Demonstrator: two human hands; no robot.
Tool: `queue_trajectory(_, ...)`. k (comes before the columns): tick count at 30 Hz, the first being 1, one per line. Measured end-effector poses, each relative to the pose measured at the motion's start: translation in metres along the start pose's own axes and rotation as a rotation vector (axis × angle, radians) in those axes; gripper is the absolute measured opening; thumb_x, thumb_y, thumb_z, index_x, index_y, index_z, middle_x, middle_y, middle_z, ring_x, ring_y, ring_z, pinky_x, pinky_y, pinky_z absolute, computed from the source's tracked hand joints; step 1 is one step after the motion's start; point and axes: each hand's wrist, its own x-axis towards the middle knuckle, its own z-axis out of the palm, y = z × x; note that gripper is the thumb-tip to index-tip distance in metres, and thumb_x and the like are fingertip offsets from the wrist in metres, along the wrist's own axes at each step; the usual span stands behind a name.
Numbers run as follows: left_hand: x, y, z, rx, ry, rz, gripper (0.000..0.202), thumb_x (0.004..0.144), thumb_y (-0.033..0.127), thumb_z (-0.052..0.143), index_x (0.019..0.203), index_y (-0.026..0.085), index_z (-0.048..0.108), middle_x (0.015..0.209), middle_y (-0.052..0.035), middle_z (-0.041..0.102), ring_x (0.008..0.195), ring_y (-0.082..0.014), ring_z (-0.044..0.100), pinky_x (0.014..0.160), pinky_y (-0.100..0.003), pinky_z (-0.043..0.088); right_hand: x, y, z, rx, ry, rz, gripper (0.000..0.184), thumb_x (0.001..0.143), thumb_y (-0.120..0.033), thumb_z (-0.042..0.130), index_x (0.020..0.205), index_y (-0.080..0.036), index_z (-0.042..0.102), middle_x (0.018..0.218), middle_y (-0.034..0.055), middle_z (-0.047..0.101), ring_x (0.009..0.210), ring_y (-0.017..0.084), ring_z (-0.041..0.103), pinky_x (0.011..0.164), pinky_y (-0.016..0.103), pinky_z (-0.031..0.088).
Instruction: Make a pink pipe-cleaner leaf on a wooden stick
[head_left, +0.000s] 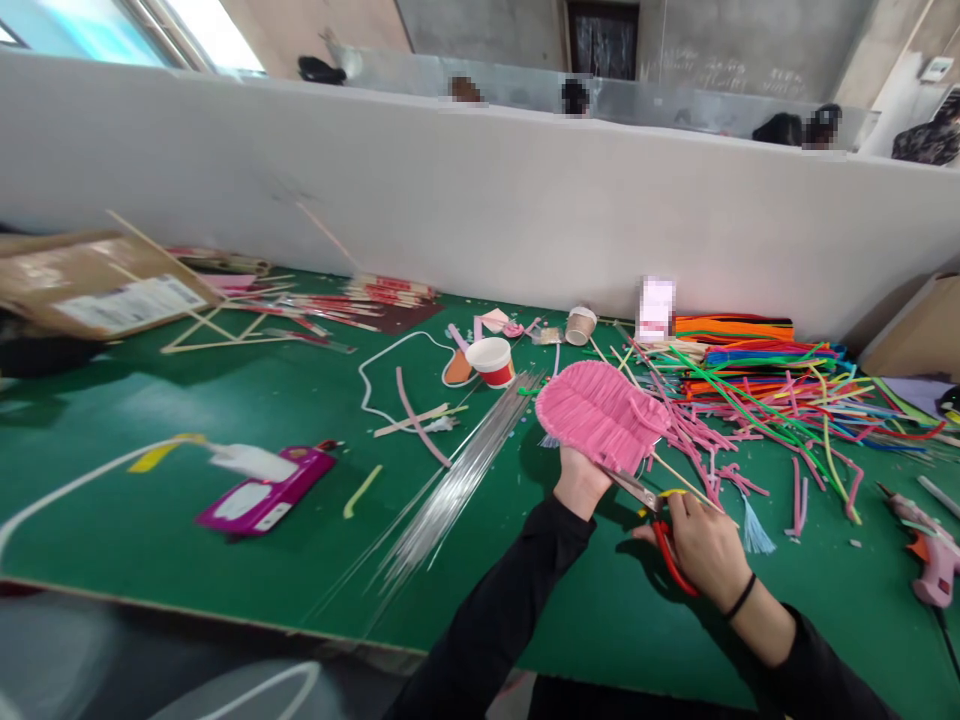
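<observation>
The green table (300,580) carried a bundle of thin shiny rods (457,480), a paper cup (498,374), heaped colourful pipe cleaners (765,358), a blue tassel (757,530), a pink glue gun (935,562) and a magenta packet (296,490)

no word or number can be read for certain. a white label (139,308) sits on the box (52,265) at the left, its print too small to make out. pale handwriting (720,75) runs in lines across the grey wall (495,30) at the back, too faint to read. the purple pack (306,482) bears white panels (244,502), their print blurred. red markings on the bundles (394,291) by the partition (480,200) are too small to tell. the upright card (655,305) against the partition is pixelated, its content hidden.
</observation>
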Motion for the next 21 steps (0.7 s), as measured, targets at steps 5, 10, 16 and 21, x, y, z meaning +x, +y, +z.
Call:
queue_trajectory(5, 0.002, -0.001, -0.002, 0.004, 0.008, 0.019, 0.046, 0.095, 0.038, 0.022, 0.11, 0.025, 0.064, 0.098, -0.0115, 0.073, 0.097, -0.0312, 0.069, 0.083, -0.054, 0.055, 0.005, 0.002, -0.002, -0.015, 0.011, -0.017, 0.053, 0.096, -0.059, 0.033, 0.073, -0.017, 0.057, 0.06, 0.0044, 0.06, 0.053, 0.017, 0.06, 0.05, 0.029, 0.026)
queue_trajectory(10, 0.003, -0.002, -0.003, 0.019, 0.027, 0.019, 0.049, 0.095, 0.04, 0.021, 0.111, 0.023, 0.064, 0.104, -0.0122, 0.072, 0.099, -0.0307, 0.068, 0.085, -0.053, 0.054, 0.007, 0.005, 0.006, -0.003, 0.008, -0.007, 0.053, 0.096, -0.058, 0.033, 0.071, -0.017, 0.055, 0.059, 0.0039, 0.06, 0.048, 0.015, 0.058, 0.047, 0.03, 0.02)
queue_trajectory(16, 0.003, -0.001, -0.001, 0.017, 0.018, 0.039, 0.042, 0.093, 0.036, 0.031, 0.118, 0.022, 0.062, 0.117, -0.013, 0.068, 0.106, -0.0324, 0.065, 0.088, -0.055, 0.052, 0.0, 0.002, 0.012, 0.024, 0.081, 0.003, 0.052, 0.097, -0.056, 0.035, 0.068, -0.018, 0.054, 0.054, 0.0024, 0.059, 0.041, 0.013, 0.053, 0.046, 0.028, 0.019)
queue_trajectory(21, 0.006, 0.002, -0.003, -0.003, -0.02, 0.074, 0.043, 0.093, 0.037, 0.033, 0.12, 0.021, 0.062, 0.124, -0.0146, 0.065, 0.111, -0.0338, 0.063, 0.09, -0.057, 0.05, -0.009, 0.009, 0.0, 0.181, 0.06, 0.087, 0.06, 0.086, -0.074, 0.034, 0.077, -0.018, 0.054, 0.06, 0.0014, 0.06, 0.046, 0.015, 0.057, 0.045, 0.026, 0.027)
